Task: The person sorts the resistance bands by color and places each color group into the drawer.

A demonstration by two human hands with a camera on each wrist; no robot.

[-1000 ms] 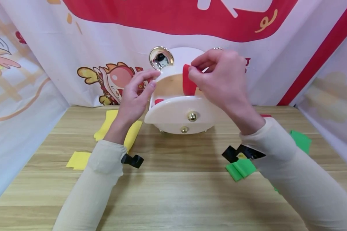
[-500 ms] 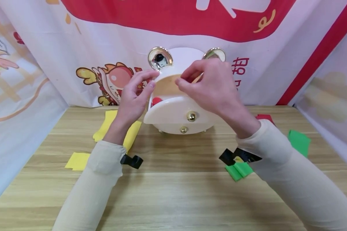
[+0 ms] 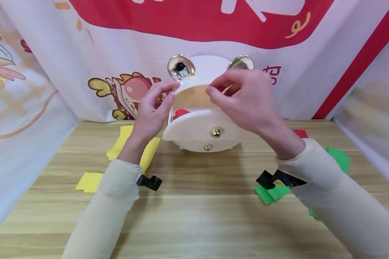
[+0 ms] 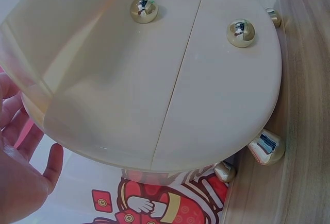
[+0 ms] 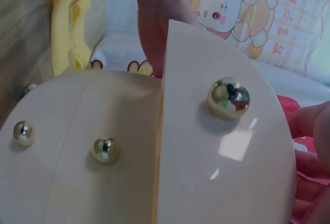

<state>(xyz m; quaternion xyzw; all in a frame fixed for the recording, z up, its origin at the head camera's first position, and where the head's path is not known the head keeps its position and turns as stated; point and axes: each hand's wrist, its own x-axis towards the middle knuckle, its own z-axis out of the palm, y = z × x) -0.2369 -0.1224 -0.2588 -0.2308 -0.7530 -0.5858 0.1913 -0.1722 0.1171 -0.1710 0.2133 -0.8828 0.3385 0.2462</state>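
A white rounded drawer cabinet with gold bells (image 3: 210,64), shaped like an alarm clock, stands at the table's back. Its top drawer (image 3: 192,126), with a gold knob (image 3: 215,132), is pulled out. A bit of red cloth (image 3: 180,114) shows inside at the left end. My left hand (image 3: 153,109) has its fingertips at the cabinet's left edge, fingers loosely bent; the left wrist view shows this hand (image 4: 26,172) beside the curved side. Above the drawer's right part, my right hand (image 3: 246,97) has thumb and fingers bent, nothing visible between them.
Yellow cloth strips (image 3: 150,153) lie left of the cabinet, with another yellow piece (image 3: 89,182) nearer. Green cloth (image 3: 272,195) and a red piece (image 3: 299,133) lie on the right, partly behind the right arm. A printed curtain (image 3: 116,39) hangs close behind.
The red cloth strip that my right hand pinched upright has gone down out of sight, and the hand has lowered toward the drawer. Red shows more at the drawer's left. My left hand stays put.
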